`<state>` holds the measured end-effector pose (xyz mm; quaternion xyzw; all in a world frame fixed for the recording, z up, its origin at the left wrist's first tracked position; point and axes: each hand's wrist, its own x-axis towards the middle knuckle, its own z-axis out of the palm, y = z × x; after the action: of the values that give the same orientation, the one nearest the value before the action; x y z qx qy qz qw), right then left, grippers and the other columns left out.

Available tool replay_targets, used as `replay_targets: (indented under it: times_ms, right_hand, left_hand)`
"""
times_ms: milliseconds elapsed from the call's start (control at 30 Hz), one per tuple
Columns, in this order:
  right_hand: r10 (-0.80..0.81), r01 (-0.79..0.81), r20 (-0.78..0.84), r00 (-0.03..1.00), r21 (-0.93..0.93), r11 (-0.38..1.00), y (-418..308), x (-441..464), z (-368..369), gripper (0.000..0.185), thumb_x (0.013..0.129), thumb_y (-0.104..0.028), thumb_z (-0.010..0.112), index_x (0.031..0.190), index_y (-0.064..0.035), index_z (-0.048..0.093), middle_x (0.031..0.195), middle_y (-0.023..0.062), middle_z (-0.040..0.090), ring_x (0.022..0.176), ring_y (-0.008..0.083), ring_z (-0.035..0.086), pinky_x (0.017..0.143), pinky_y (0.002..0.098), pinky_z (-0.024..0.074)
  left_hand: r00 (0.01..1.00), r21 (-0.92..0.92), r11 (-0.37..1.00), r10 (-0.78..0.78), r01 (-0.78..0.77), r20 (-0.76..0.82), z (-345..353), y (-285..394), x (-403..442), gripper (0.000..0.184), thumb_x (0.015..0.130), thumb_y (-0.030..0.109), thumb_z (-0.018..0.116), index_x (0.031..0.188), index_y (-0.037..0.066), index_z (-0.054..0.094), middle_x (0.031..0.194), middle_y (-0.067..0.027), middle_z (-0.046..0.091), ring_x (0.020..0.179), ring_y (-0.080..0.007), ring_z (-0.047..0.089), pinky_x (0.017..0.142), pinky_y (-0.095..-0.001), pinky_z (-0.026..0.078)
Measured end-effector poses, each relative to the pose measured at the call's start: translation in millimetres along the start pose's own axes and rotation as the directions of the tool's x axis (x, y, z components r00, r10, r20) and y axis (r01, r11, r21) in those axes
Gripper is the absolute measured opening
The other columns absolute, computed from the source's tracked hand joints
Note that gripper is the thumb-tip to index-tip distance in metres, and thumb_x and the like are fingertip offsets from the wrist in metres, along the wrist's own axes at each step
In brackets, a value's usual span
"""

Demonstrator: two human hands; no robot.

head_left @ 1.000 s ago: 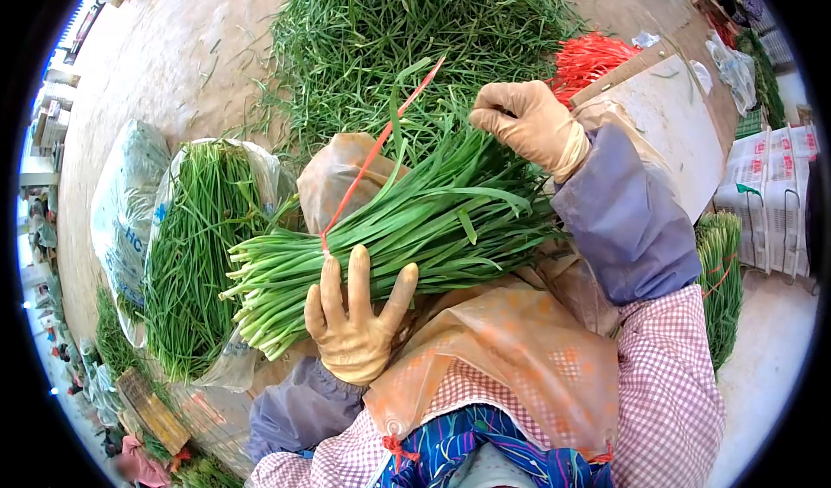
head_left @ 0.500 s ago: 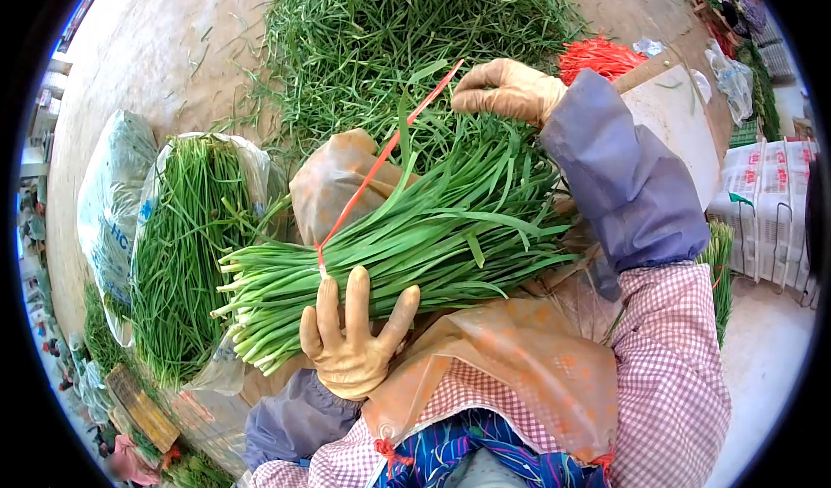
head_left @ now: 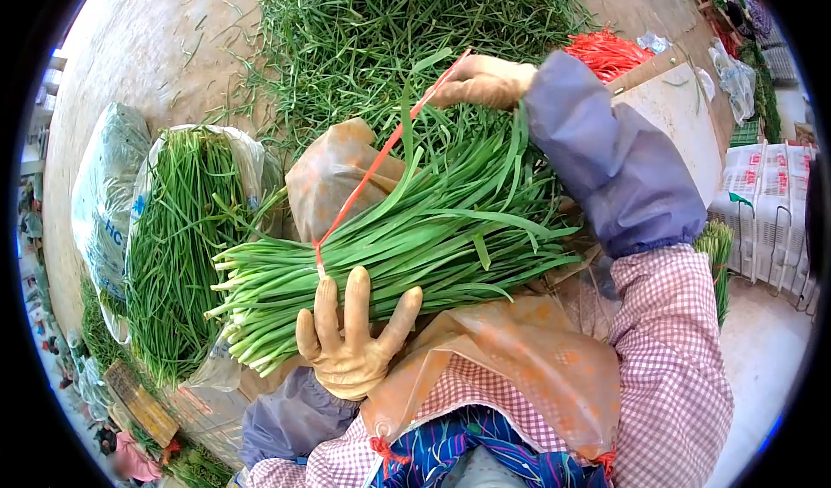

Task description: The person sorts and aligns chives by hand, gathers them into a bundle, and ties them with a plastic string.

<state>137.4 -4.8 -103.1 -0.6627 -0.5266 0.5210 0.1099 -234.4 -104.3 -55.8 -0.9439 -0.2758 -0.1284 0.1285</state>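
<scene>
A bunch of green Chinese chives (head_left: 450, 254) lies across the lap, pale stem ends to the left. A red tie strip (head_left: 368, 176) loops round the bunch near the stems and slants upward to the right. My left hand (head_left: 353, 349), in a tan glove, lies on the bunch with fingers spread, a fingertip at the strip's lower end. Beyond the leaves, my right hand (head_left: 485, 81), also gloved, has its bent fingers closed at the strip's upper part. The fingertips are partly hidden there.
Loose chives form a large heap (head_left: 415, 20) ahead. At left stands a plastic bag (head_left: 186, 254) of chives beside another bag (head_left: 112, 202). Red strips (head_left: 606, 53) lie by a pale board (head_left: 671, 111); white crates (head_left: 766, 211) stand at right.
My right hand has moved left, from just beside the red strip to touching its upper part. My left hand stays spread on the bunch.
</scene>
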Motion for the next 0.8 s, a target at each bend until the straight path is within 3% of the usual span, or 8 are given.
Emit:
replay_targets:
  times_ms: [67, 133, 167, 400, 433, 533, 633, 800]
  right_hand:
    - [0.045, -0.056, 0.126, 0.991, 0.082, 0.995, -13.5, 9.4, 10.0, 0.046, 0.085, -0.050, 0.069, 0.098, -0.0057, 0.072, 0.094, 0.0070, 0.070, 0.092, 0.0178, 0.062, 0.089, 0.0383, 0.0478]
    - [-0.146, 0.102, 0.137, 0.980, 0.287, 0.953, -7.0, 20.8, 24.5, 0.027, 0.085, -0.032, 0.074, 0.087, -0.0054, 0.072, 0.078, 0.0013, 0.068, 0.074, 0.0117, 0.061, 0.073, 0.0323, 0.0507]
    - [-0.130, 0.109, 0.048, 0.990, 0.310, 0.944, -3.0, 23.7, 29.1, 0.015, 0.086, -0.020, 0.072, 0.088, -0.0053, 0.072, 0.073, 0.0007, 0.067, 0.067, 0.0099, 0.060, 0.065, 0.0276, 0.0505]
    - [0.080, 0.075, -0.581, 0.810, 0.237, 0.969, 38.0, -2.6, 6.7, 0.012, 0.091, -0.016, 0.066, 0.091, -0.0035, 0.068, 0.073, 0.0011, 0.063, 0.065, 0.0094, 0.055, 0.057, 0.0261, 0.0464]
    - [0.046, 0.102, -0.479, 0.876, 0.279, 0.955, 41.9, -8.9, 2.5, 0.014, 0.091, -0.017, 0.065, 0.091, -0.0034, 0.068, 0.074, 0.0014, 0.064, 0.066, 0.0092, 0.056, 0.059, 0.0259, 0.0469]
    - [-0.123, 0.169, -0.171, 0.978, 0.286, 0.943, 29.0, -27.0, 1.0, 0.026, 0.093, -0.029, 0.064, 0.098, -0.0042, 0.070, 0.081, 0.0020, 0.067, 0.074, 0.0100, 0.059, 0.072, 0.0268, 0.0482]
    - [-0.012, -0.004, 0.082, 0.997, 0.194, 0.981, -4.7, -38.9, 15.8, 0.033, 0.089, -0.037, 0.068, 0.104, -0.0071, 0.071, 0.081, 0.0000, 0.068, 0.076, 0.0119, 0.060, 0.075, 0.0286, 0.0478]
    - [-0.119, 0.128, -0.095, 0.988, 0.087, 0.988, -7.5, -44.6, 29.6, 0.017, 0.090, -0.023, 0.066, 0.094, -0.0058, 0.067, 0.080, 0.0044, 0.065, 0.076, 0.0149, 0.057, 0.072, 0.0324, 0.0477]
  left_hand:
    - [1.000, -0.003, 1.000, -0.003, 0.003, -0.018, 2.9, 0.1, -1.4, 0.042, 0.090, 0.049, 0.053, 0.132, 0.047, 0.050, 0.133, -0.0078, 0.055, 0.115, -0.0313, 0.055, 0.113, -0.0469, 0.017]
    - [1.000, -0.001, 1.000, 0.001, -0.001, -0.026, 3.1, -1.7, -2.0, 0.041, 0.090, 0.048, 0.053, 0.131, 0.047, 0.051, 0.133, -0.0080, 0.055, 0.116, -0.0314, 0.055, 0.113, -0.0469, 0.016]
    - [1.000, 0.002, 1.000, 0.006, -0.006, -0.024, 2.4, -2.0, -2.2, 0.040, 0.090, 0.046, 0.053, 0.130, 0.047, 0.051, 0.134, -0.0081, 0.055, 0.116, -0.0314, 0.055, 0.113, -0.0469, 0.016]
    - [1.000, -0.007, 1.000, -0.007, 0.007, -0.017, 0.3, -0.8, -4.2, 0.037, 0.092, 0.039, 0.052, 0.128, 0.047, 0.053, 0.132, -0.0072, 0.056, 0.115, -0.0306, 0.056, 0.114, -0.0475, 0.016]
    - [0.999, -0.040, 0.999, -0.026, 0.025, -0.027, -2.0, 1.9, -1.6, 0.034, 0.082, 0.031, 0.065, 0.112, 0.045, 0.062, 0.130, -0.0081, 0.057, 0.120, -0.0321, 0.052, 0.113, -0.0461, 0.020]
    - [0.999, -0.049, 0.998, -0.032, 0.031, -0.032, -2.7, 4.0, -1.2, 0.033, 0.081, 0.031, 0.064, 0.111, 0.044, 0.063, 0.131, -0.0081, 0.057, 0.120, -0.0320, 0.052, 0.113, -0.0461, 0.020]
    - [1.000, -0.009, 1.000, -0.002, 0.002, -0.013, -3.7, 1.9, -2.0, 0.035, 0.086, 0.035, 0.058, 0.119, 0.045, 0.059, 0.131, -0.0070, 0.057, 0.116, -0.0307, 0.054, 0.113, -0.0471, 0.018]
    - [0.998, -0.043, 0.999, -0.018, 0.016, -0.057, -3.3, 2.7, -2.1, 0.031, 0.079, 0.033, 0.064, 0.108, 0.043, 0.064, 0.129, -0.0082, 0.057, 0.120, -0.0319, 0.052, 0.113, -0.0457, 0.018]
